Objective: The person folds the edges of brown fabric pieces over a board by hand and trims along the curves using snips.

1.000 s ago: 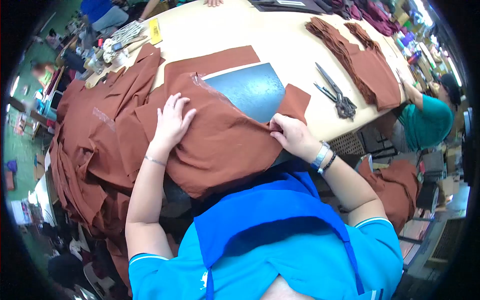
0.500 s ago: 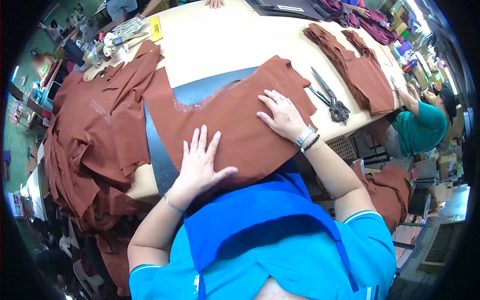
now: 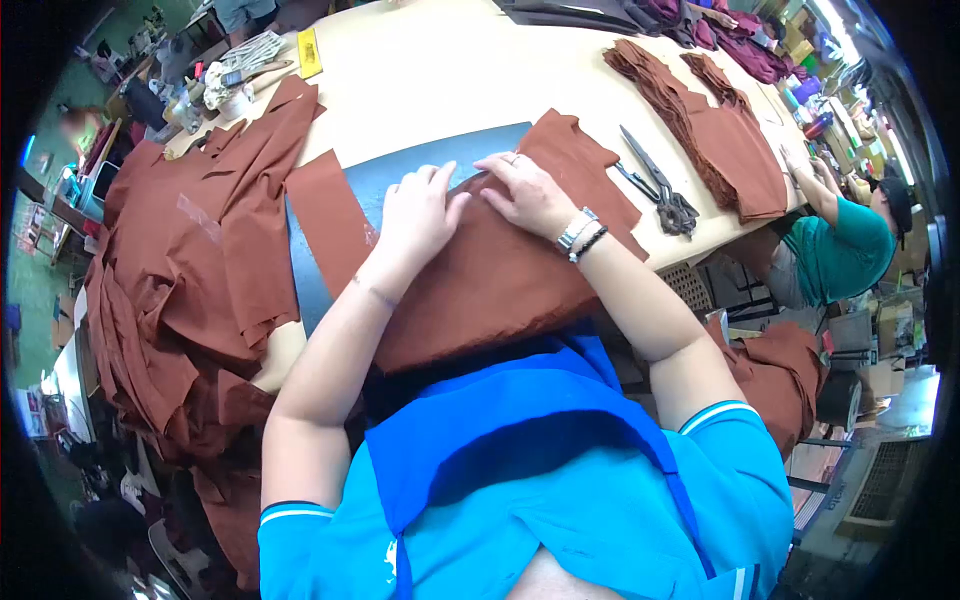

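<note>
A reddish-brown cut fabric piece (image 3: 500,275) lies over a dark board (image 3: 400,165) in front of me. My left hand (image 3: 422,212) is at the fabric's curved far edge, its fingers and thumb closed about the edge. Close beside it, my right hand (image 3: 530,195) grips the same edge with bent fingers, a watch and dark bracelet on its wrist. The exact finger contact is partly hidden. To the right of the fabric lie large scissors (image 3: 655,185).
A big heap of brown fabric (image 3: 190,270) hangs over the table's left side. Stacked brown pieces (image 3: 735,160) lie at the right, near a person in a green shirt (image 3: 840,255). A yellow block (image 3: 309,53) and a brush (image 3: 245,75) stand at the back left.
Both hands have moved from lying flat on the fabric to its far curved edge, closer together. That edge's shiny strip is now mostly out of sight, and more of the dark board shows.
</note>
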`<state>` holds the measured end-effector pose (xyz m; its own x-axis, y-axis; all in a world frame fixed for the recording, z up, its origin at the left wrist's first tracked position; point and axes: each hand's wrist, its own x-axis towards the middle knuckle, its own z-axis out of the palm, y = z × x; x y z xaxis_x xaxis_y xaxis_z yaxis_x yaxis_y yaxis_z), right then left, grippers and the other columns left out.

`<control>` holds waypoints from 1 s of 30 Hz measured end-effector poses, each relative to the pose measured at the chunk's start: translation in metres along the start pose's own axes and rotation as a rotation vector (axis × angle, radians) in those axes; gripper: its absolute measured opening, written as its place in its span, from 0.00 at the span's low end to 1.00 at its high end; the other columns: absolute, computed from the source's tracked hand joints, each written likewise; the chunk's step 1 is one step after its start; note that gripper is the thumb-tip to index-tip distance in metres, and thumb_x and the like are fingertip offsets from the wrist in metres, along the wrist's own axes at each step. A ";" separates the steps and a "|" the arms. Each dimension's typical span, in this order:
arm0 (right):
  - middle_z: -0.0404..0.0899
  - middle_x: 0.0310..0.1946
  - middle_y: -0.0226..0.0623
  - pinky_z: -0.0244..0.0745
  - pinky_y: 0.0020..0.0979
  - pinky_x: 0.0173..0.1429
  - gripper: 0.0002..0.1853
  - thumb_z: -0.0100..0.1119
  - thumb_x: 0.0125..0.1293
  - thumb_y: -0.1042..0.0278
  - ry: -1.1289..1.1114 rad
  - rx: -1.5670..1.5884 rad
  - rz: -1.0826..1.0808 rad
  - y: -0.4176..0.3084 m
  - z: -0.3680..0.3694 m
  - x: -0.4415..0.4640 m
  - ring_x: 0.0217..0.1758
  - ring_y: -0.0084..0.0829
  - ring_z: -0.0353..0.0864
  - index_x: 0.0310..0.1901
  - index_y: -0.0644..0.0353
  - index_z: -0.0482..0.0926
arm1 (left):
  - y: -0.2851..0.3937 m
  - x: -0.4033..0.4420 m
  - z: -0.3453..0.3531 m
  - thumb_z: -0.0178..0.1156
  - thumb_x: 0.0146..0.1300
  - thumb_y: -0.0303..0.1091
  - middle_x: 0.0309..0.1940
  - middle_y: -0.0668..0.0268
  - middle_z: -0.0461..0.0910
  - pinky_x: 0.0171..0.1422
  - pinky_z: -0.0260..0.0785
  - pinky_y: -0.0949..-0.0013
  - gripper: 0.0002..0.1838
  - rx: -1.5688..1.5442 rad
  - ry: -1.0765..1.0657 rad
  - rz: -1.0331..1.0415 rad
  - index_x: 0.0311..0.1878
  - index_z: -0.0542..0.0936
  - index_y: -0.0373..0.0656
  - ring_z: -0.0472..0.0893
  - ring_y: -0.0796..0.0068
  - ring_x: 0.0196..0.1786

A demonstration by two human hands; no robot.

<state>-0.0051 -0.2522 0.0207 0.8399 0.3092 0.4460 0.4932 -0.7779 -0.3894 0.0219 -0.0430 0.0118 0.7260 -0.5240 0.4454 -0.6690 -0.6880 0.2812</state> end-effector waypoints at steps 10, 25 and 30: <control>0.80 0.54 0.44 0.73 0.41 0.66 0.18 0.63 0.65 0.68 0.050 0.006 -0.059 0.013 0.011 -0.007 0.57 0.45 0.78 0.56 0.60 0.78 | -0.027 -0.014 0.011 0.64 0.64 0.31 0.35 0.61 0.81 0.42 0.76 0.63 0.08 -0.256 0.032 0.013 0.46 0.86 0.44 0.82 0.60 0.37; 0.62 0.71 0.53 0.45 0.72 0.72 0.39 0.51 0.63 0.26 -0.254 -0.482 0.153 -0.002 -0.012 -0.007 0.76 0.53 0.58 0.69 0.42 0.71 | -0.022 -0.025 0.003 0.63 0.65 0.33 0.37 0.61 0.80 0.43 0.77 0.60 0.08 -0.130 0.061 0.024 0.44 0.87 0.46 0.83 0.59 0.38; 0.75 0.61 0.47 0.64 0.53 0.70 0.28 0.62 0.65 0.44 -0.058 -0.138 -0.023 -0.005 -0.001 -0.014 0.66 0.46 0.73 0.60 0.54 0.77 | -0.001 -0.032 0.004 0.62 0.66 0.34 0.36 0.59 0.80 0.44 0.77 0.59 0.09 -0.147 -0.014 -0.012 0.46 0.86 0.44 0.82 0.56 0.38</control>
<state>-0.0193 -0.2532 0.0177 0.8423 0.3556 0.4051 0.4799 -0.8369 -0.2633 0.0003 -0.0274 -0.0063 0.7357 -0.5235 0.4299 -0.6755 -0.6136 0.4088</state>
